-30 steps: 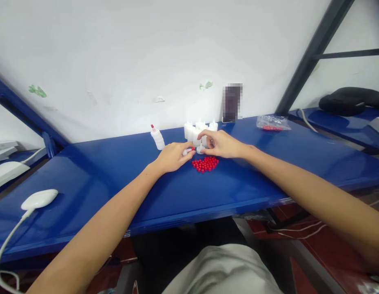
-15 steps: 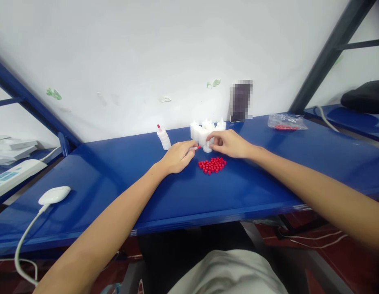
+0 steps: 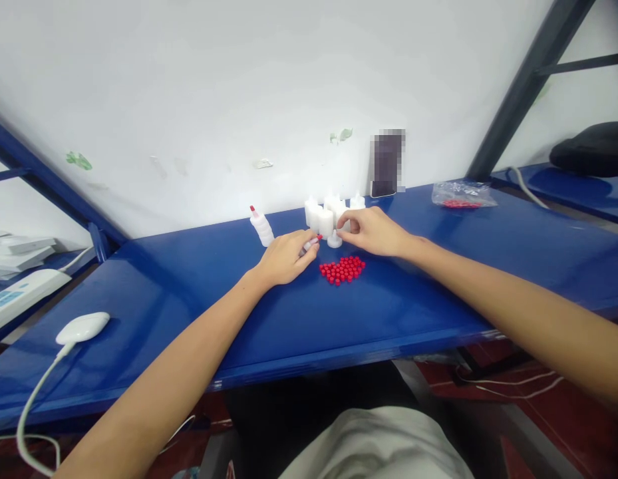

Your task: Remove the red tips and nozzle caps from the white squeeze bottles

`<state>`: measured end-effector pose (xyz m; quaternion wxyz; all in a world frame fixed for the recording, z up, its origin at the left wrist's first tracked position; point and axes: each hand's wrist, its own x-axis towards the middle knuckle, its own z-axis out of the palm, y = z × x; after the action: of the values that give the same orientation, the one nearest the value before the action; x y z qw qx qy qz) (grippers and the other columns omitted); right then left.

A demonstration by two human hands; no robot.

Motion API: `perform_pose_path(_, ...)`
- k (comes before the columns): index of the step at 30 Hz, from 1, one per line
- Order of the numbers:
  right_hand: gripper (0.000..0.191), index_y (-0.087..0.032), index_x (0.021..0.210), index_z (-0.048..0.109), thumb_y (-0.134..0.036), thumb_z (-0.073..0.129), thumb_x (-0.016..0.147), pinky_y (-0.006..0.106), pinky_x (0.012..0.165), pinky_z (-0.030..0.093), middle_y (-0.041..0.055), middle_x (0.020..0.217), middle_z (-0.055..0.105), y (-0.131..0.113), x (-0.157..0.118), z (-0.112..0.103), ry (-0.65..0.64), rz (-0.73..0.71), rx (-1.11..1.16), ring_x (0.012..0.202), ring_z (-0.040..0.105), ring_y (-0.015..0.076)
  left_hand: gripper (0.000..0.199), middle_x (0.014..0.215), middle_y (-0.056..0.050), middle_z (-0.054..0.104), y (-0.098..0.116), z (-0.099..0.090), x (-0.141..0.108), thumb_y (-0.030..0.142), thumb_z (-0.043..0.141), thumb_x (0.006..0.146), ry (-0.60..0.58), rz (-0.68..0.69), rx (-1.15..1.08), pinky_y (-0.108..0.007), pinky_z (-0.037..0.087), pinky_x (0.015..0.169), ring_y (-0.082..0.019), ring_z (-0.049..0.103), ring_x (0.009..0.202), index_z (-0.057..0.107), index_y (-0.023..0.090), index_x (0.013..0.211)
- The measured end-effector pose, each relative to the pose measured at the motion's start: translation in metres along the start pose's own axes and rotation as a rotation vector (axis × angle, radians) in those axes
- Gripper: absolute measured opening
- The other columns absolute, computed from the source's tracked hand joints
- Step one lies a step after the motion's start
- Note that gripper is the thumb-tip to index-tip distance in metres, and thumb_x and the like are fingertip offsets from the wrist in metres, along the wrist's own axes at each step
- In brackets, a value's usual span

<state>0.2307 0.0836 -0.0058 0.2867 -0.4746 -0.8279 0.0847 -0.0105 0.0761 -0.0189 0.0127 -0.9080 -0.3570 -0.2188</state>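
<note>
Left hand [image 3: 289,257] grips a white, red-tipped tube [image 3: 310,245]; right hand [image 3: 371,231], narrowly curled, is at a small white plastic nozzle [image 3: 334,240] on the glossy blue table [image 3: 289,326], behind round red caps [image 3: 342,270].

No legible txt; white print on plastic bag [image 3: 465,195] illeg.

Phone's screen [image 3: 387,159] is pixelated, so no idea what's on it. Left hand [image 3: 290,256] hides part of the red-tipped piece [image 3: 309,245]. Black item [image 3: 591,150] runs off the right edge, and the bag's print [image 3: 463,189] is too tiny to read.
</note>
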Motion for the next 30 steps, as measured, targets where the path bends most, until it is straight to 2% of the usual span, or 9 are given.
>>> perform_pose_path(3, 0.014, -0.017, 0.084, 0.069, -0.029, 0.062, 0.084, 0.027, 0.060, 0.034, -0.0019, 0.060, 0.058, -0.009, -0.002, -0.004, 0.036, -0.040, 0.055, 0.056, 0.050, 0.0116, 0.027, 0.085, -0.004, 0.065, 0.002, -0.001, -0.001, 0.034, 0.035, 0.102, 0.029, 0.011, -0.010, -0.030, 0.042, 0.067, -0.019, 0.059, 0.074, 0.058, 0.019, 0.099)
perform_pose_path(6, 0.022, -0.017, 0.081, 0.067, -0.037, 0.059, 0.088, 0.027, 0.059, 0.032, -0.0033, 0.057, 0.054, -0.018, -0.005, -0.006, 0.026, -0.076, 0.162, 0.053, 0.046, 0.0107, 0.025, 0.087, -0.005, 0.066, 0.005, -0.001, 0.000, 0.033, 0.037, 0.101, 0.073, 0.034, -0.018, -0.030, 0.043, 0.069, -0.018, 0.060, 0.076, 0.058, 0.018, 0.101)
perform_pose_path(9, 0.031, -0.018, 0.084, 0.064, -0.048, 0.059, 0.090, 0.027, 0.056, 0.029, -0.0060, 0.051, 0.046, -0.024, -0.009, -0.006, -0.037, -0.106, 0.234, 0.050, 0.040, 0.0097, 0.023, 0.093, -0.005, 0.067, 0.009, 0.002, 0.000, 0.033, 0.040, 0.099, 0.112, 0.083, -0.011, -0.029, 0.045, 0.071, -0.018, 0.061, 0.079, 0.057, 0.018, 0.105)
perform_pose_path(13, 0.035, -0.020, 0.086, 0.060, -0.054, 0.057, 0.092, 0.026, 0.053, 0.026, -0.0086, 0.049, 0.038, -0.026, -0.011, -0.003, -0.119, -0.162, 0.263, 0.047, 0.033, 0.0090, 0.021, 0.093, -0.006, 0.068, 0.015, 0.003, 0.001, 0.030, 0.042, 0.096, 0.136, 0.127, 0.106, -0.027, 0.043, 0.062, -0.016, 0.061, 0.072, 0.058, 0.017, 0.103)
perform_pose_path(18, 0.031, -0.020, 0.084, 0.052, -0.046, 0.046, 0.100, 0.027, 0.060, 0.032, -0.0027, 0.066, 0.051, -0.029, -0.011, -0.005, -0.122, -0.309, 0.218, 0.060, 0.043, 0.0115, 0.021, 0.090, -0.006, 0.067, 0.015, -0.001, 0.000, 0.030, 0.042, 0.096, 0.164, 0.156, 0.186, -0.027, 0.041, 0.059, -0.016, 0.059, 0.069, 0.057, 0.016, 0.103)
perform_pose_path(23, 0.033, -0.019, 0.088, 0.056, -0.041, 0.037, 0.104, 0.028, 0.067, 0.035, 0.0030, 0.082, 0.060, -0.032, -0.010, -0.012, -0.234, -0.412, 0.130, 0.072, 0.051, 0.0150, 0.018, 0.086, -0.005, 0.064, 0.012, -0.002, 0.002, 0.026, 0.041, 0.094, 0.099, 0.188, 0.284, -0.026, 0.037, 0.055, -0.015, 0.057, 0.066, 0.056, 0.017, 0.098)
perform_pose_path(30, 0.033, -0.019, 0.087, 0.054, -0.040, 0.035, 0.104, 0.029, 0.067, 0.035, 0.0023, 0.077, 0.058, -0.029, -0.010, -0.009, -0.248, -0.396, 0.091, 0.067, 0.050, 0.0150, 0.018, 0.086, -0.005, 0.062, 0.011, 0.002, 0.008, 0.023, 0.039, 0.094, 0.078, 0.247, 0.441, -0.028, 0.036, 0.054, -0.016, 0.056, 0.068, 0.057, 0.017, 0.095)
